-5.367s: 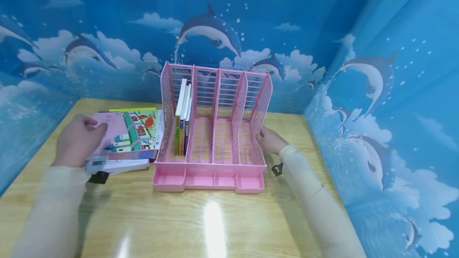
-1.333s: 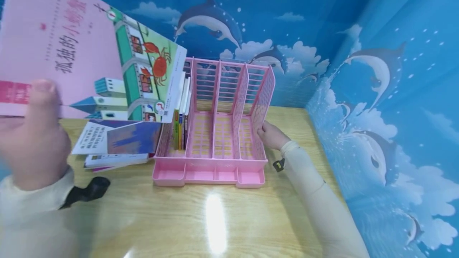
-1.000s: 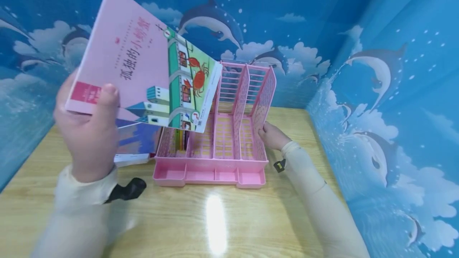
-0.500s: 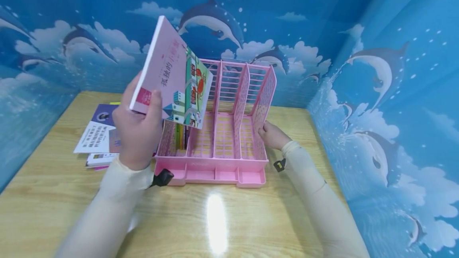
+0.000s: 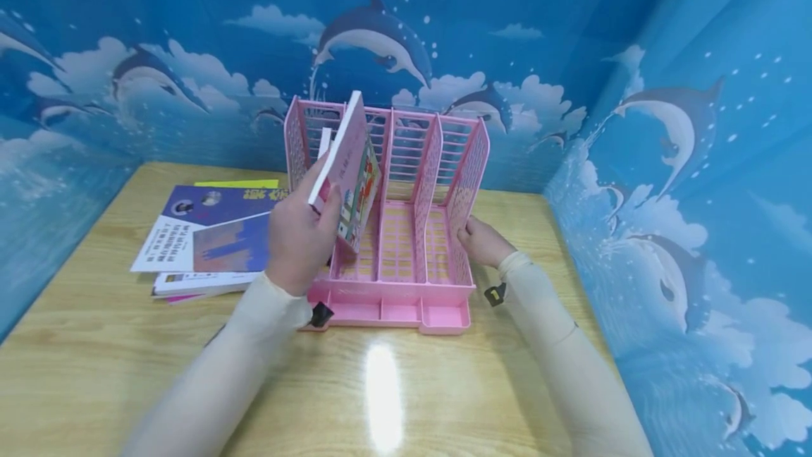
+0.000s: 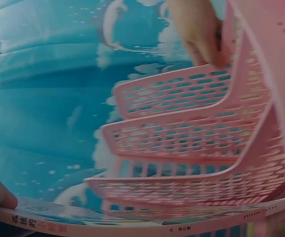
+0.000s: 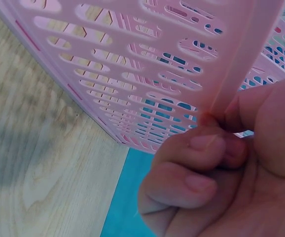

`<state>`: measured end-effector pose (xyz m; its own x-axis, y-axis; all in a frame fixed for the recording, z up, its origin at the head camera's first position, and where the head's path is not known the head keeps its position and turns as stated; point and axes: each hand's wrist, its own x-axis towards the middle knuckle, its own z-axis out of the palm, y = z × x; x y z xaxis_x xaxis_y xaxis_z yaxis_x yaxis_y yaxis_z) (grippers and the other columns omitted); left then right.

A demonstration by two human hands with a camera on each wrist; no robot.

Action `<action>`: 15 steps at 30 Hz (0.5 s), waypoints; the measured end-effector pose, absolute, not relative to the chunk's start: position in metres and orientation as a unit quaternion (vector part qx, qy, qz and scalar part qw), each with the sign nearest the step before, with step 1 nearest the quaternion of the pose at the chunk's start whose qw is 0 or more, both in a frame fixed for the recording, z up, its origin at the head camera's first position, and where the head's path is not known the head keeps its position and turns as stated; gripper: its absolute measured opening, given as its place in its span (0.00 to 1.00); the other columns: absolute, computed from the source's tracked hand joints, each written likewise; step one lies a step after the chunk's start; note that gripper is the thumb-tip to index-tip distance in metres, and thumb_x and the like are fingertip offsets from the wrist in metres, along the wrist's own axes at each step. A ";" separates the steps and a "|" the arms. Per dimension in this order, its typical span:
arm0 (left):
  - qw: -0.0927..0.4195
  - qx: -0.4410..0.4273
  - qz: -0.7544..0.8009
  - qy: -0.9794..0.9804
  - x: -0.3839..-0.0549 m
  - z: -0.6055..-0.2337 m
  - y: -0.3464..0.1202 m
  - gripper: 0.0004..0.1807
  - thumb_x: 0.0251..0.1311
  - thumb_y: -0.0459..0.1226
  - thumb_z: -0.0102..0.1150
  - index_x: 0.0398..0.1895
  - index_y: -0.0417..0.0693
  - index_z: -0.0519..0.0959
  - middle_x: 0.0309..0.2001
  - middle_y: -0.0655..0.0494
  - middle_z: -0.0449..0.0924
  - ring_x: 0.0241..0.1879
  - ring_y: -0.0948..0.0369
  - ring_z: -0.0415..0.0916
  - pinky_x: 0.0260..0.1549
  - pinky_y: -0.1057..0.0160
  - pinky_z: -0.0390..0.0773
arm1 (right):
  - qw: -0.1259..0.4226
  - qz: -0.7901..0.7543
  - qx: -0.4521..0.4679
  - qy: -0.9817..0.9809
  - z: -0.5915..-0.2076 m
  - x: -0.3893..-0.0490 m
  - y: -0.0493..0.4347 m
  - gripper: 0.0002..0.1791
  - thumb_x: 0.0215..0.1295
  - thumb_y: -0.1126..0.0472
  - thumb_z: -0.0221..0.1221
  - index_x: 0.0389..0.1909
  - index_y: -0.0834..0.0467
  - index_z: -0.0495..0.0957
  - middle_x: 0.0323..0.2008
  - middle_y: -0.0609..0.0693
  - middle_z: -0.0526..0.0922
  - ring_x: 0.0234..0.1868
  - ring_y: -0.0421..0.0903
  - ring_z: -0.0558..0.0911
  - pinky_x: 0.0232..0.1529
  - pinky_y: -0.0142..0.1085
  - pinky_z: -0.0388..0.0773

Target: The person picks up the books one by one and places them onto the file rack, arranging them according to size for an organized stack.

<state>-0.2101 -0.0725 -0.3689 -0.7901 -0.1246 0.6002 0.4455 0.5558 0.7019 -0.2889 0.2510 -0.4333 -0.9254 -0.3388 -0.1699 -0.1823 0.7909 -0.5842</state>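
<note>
My left hand grips a thin pink picture book by its near edge, thumb on the cover. The book stands nearly upright, spine toward me, and overlaps the second compartment from the left of a pink file rack. In the left wrist view the book's spine runs along the bottom, below the rack's dividers. On the rack's right side, my right hand pinches the edge of the outer panel between thumb and fingers. White-edged books in the leftmost compartment are mostly hidden behind the held book and left hand.
A loose stack of books, with a purple-and-white one on top, lies left of the rack on the wooden table. Small trays run along the rack's front. A blue dolphin-print curtain closes off the back and sides.
My left hand lifted the pink picture book off the stack, carried it right and turned it upright at the rack. The purple-and-white book below is now uncovered. My right hand stayed on the panel.
</note>
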 end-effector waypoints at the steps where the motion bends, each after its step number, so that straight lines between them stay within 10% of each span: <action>1: 0.304 -0.097 -0.455 -0.831 -0.211 -0.372 -0.071 0.29 0.75 0.42 0.58 0.77 0.67 0.67 0.60 0.47 0.84 0.41 0.48 0.89 0.26 0.49 0.88 | 0.135 -0.291 -0.137 0.937 -0.433 -0.288 0.251 0.30 0.83 0.60 0.40 0.80 0.66 0.52 0.76 0.69 0.61 0.74 0.69 0.64 0.76 0.59 0.58; 6: 0.324 -0.112 -0.414 -0.843 -0.217 -0.383 -0.060 0.29 0.75 0.41 0.57 0.77 0.59 0.68 0.28 0.43 0.84 0.08 0.60 0.60 0.06 0.60 0.62 | 0.135 -0.291 -0.136 0.937 -0.432 -0.288 0.252 0.30 0.83 0.60 0.40 0.80 0.66 0.52 0.75 0.69 0.62 0.73 0.69 0.65 0.76 0.59 0.59; 15: 0.328 -0.148 -0.361 -0.860 -0.225 -0.398 -0.044 0.27 0.77 0.41 0.54 0.76 0.49 0.69 0.17 0.51 0.69 0.11 0.60 0.60 0.10 0.60 0.62 | 0.129 -0.288 -0.145 0.938 -0.435 -0.289 0.253 0.31 0.82 0.61 0.40 0.79 0.68 0.52 0.73 0.70 0.65 0.73 0.68 0.66 0.75 0.58 0.60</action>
<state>-0.2252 -0.0438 -0.3984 -0.7402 0.0180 0.6721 0.4921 0.6957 0.5233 -0.2893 0.2529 -0.4354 -0.9249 -0.3457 -0.1581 -0.1971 0.7917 -0.5783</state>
